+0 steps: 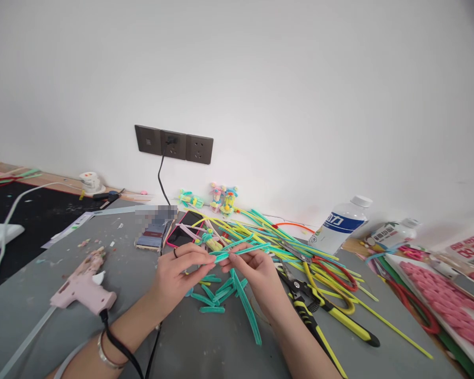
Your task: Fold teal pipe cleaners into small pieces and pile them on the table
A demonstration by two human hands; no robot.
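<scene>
Between my two hands are teal pipe cleaners (pixel 256 248), held over the middle of the table. My left hand (pixel 184 268) pinches their left end between thumb and fingers. Fingers of my right hand (pixel 257 268) close on the same strands a little further right, with the free ends sticking out to the upper right. A long folded teal pipe cleaner (pixel 248 310) hangs or lies just below my right hand; I cannot tell which. Several short folded teal pieces (pixel 212 309) lie on the table under my hands.
A pink glue gun (pixel 85 287) lies at left, its black cord passing my left forearm. Yellow-handled pliers (pixel 319 300), red-handled scissors (pixel 335 271) and loose pipe cleaners (pixel 268 226) spread at right. Behind stand a bottle (pixel 342 223), small figures (pixel 223 199) and a phone (pixel 186 229).
</scene>
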